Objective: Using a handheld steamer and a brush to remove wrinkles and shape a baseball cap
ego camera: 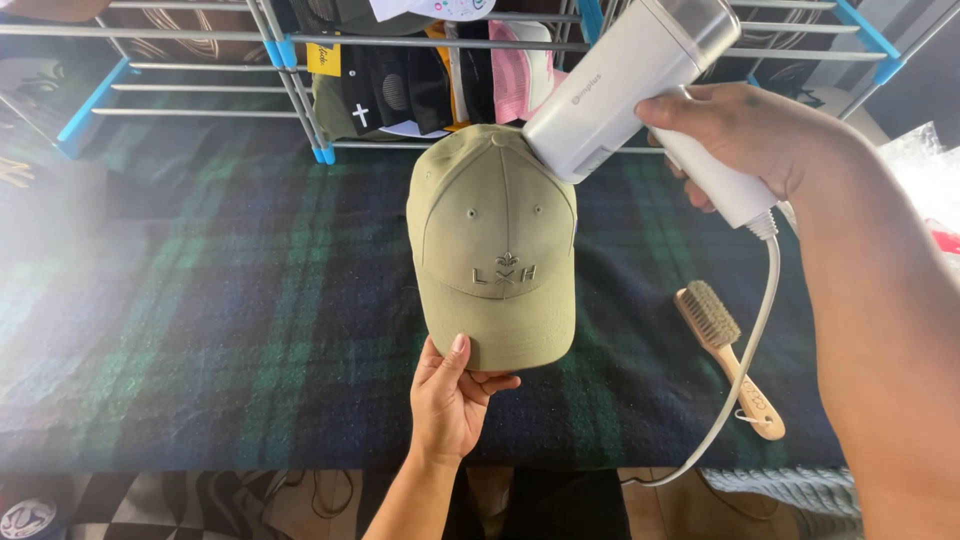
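Over the plaid cloth (pixel 200 300) at center, my left hand (pixel 450 400) pinches the brim of the olive cap (pixel 495 250); my right hand (pixel 740 140), at 2 o'clock, is wrapped around the smooth white plastic steamer (pixel 620 85), nozzle touching the cotton crown. Steaming looks midway, and the bristly wooden brush (pixel 725 350) lies untouched at 4 o'clock

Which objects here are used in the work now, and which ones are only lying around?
In use:
- olive cap, its brim held by the left hand
- white handheld steamer in the right hand, its head against the cap's crown
- steamer cord

Lying about:
- wooden brush on the plaid cloth
- caps on the rack
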